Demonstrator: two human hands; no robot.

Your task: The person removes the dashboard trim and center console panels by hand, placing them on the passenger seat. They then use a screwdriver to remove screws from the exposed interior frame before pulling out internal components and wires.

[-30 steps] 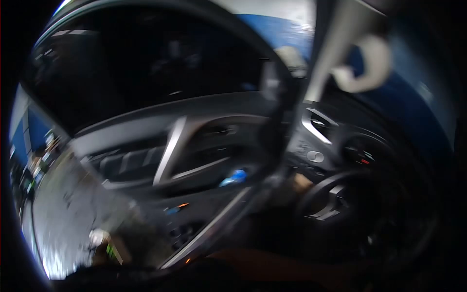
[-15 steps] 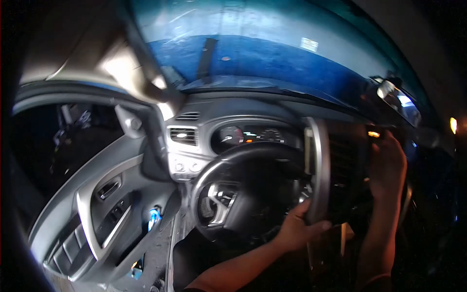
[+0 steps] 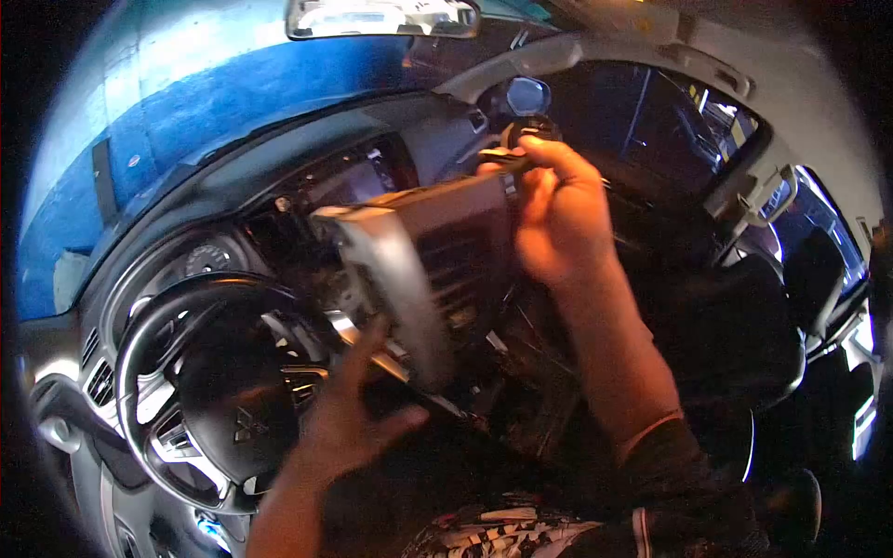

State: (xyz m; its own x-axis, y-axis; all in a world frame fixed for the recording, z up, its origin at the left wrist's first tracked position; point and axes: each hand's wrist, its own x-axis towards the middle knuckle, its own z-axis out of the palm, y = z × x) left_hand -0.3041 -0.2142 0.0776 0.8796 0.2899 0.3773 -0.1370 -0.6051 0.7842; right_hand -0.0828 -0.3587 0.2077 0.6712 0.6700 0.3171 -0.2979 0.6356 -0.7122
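Observation:
A dashboard trim panel (image 3: 395,265), with a silver edge and a dark slatted face, is held up in front of the centre dash. My right hand (image 3: 567,214) is closed at its upper right corner, finger and thumb pinched there around a dark part. Somewhat blurred, my left hand (image 3: 349,418) is beside the panel's lower left edge with thumb and fingers apart. Behind the panel, the centre opening of the dashboard (image 3: 358,186) is partly hidden.
The steering wheel (image 3: 130,372) stands at the left, below the instrument cluster (image 3: 206,260). A rear-view mirror (image 3: 381,17) hangs at the top. Dark seats (image 3: 716,316) lie to the right, and patterned cloth (image 3: 512,535) shows at the bottom.
My view has swung right toward the passenger side. The panel is now tilted, and my left hand has opened away from its lower edge while my right hand keeps hold near the top.

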